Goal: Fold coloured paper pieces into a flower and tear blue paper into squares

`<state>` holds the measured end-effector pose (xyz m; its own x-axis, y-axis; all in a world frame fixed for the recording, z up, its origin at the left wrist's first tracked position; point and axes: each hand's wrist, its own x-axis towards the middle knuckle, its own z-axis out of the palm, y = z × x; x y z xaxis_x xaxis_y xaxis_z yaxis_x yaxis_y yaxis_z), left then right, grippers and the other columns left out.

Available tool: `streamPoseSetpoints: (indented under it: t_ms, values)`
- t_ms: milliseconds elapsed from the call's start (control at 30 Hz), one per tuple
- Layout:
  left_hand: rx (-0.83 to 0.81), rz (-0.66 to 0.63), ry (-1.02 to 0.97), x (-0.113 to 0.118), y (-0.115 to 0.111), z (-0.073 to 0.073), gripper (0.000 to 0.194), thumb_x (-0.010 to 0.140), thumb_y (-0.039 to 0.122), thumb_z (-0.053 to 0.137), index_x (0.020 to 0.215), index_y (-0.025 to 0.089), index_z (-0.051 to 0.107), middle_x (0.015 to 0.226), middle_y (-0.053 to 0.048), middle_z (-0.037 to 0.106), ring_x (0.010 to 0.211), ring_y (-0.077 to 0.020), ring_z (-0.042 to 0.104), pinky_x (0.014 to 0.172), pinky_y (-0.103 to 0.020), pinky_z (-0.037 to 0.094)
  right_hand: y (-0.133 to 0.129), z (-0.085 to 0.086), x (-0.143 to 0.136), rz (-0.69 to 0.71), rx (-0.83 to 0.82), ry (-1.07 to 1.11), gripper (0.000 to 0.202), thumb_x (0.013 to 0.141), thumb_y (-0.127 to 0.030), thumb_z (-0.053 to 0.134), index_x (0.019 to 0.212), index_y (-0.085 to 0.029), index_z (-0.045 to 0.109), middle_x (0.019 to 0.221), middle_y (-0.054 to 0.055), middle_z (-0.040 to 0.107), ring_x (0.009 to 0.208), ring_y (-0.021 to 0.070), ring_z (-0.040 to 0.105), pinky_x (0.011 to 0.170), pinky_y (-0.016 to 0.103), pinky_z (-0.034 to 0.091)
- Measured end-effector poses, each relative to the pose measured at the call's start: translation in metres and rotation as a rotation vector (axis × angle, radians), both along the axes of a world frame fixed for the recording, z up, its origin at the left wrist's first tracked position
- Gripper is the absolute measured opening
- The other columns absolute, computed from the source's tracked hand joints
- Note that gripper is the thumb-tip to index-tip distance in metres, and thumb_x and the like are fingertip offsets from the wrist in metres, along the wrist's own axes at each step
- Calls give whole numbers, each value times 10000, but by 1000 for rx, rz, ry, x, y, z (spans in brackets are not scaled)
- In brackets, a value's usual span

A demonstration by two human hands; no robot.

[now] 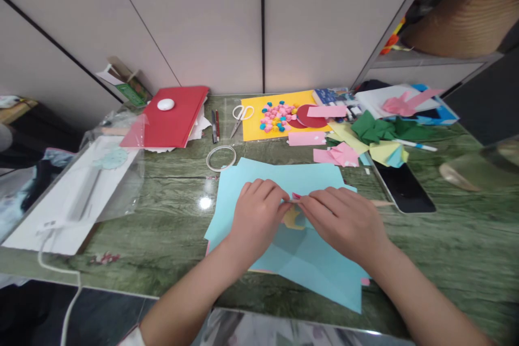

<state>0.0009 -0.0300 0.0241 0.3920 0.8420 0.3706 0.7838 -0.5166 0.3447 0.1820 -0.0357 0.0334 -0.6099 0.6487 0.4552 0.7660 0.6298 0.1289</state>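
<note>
Where loose light-blue paper sheets (316,270) lie nearest us, a curved yellow paper scrap (293,220) shows only in part. Above the sheets, we see the left hand (258,213) and right hand (349,220) pinching a small pink paper piece (296,195), fingertips close together. We judge it light, soft and easily creased, best taken by its edges; the hands hide most of it, so it may be folded or rolled. Farther off, crumpled dark-green paper shapes (372,128) overlap, their outlines hard to separate.
</note>
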Motion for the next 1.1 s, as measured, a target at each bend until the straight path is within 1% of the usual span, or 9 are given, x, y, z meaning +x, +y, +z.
streamPoseSetpoints:
  t_ms: [133, 333, 500, 600, 867, 1100]
  values:
    - [-5, 7, -26, 0, 1, -1, 94, 788, 245, 607, 735, 185, 557, 763, -10, 598, 759, -167, 521, 695, -326, 366, 0, 0, 0, 27, 33, 29, 137, 855, -199, 483, 772, -197, 593, 651, 7, 594, 620, 123, 494, 583, 294, 285]
    - [19, 7, -42, 1, 1, 0, 103, 794, 242, 599, 719, 181, 565, 742, -14, 606, 743, -166, 511, 671, -317, 362, -1, 2, -3, 9, 20, 37, 145, 854, -210, 490, 758, -203, 598, 643, 7, 597, 619, 125, 500, 591, 296, 291]
    - [105, -19, -42, 1, 0, 1, 152, 835, 262, 550, 713, 182, 591, 720, -7, 631, 729, -154, 524, 646, -314, 338, -2, 1, -2, -12, -9, 31, 135, 848, -230, 504, 766, -205, 607, 648, 6, 602, 625, 133, 509, 598, 304, 295]
    - [153, -33, -18, 1, -1, 2, 163, 850, 243, 529, 716, 184, 603, 719, -1, 644, 706, -143, 523, 624, -314, 315, -2, 1, -1, -26, -46, 31, 137, 848, -237, 500, 778, -206, 614, 662, 11, 608, 639, 139, 517, 599, 306, 297]
    - [161, -38, 53, 1, 0, 2, 178, 870, 218, 494, 737, 184, 606, 739, -5, 646, 725, -145, 519, 624, -318, 294, -1, 2, -2, -43, -118, 95, 161, 835, -234, 481, 847, -178, 631, 688, 23, 624, 643, 149, 530, 605, 307, 307]
    - [216, -38, 80, 1, 0, 0, 140, 863, 197, 504, 747, 171, 580, 756, -3, 643, 728, -142, 521, 618, -314, 299, 0, -1, -2, -32, -132, 159, 126, 811, -209, 514, 869, -169, 618, 758, 27, 627, 701, 154, 544, 616, 290, 340]
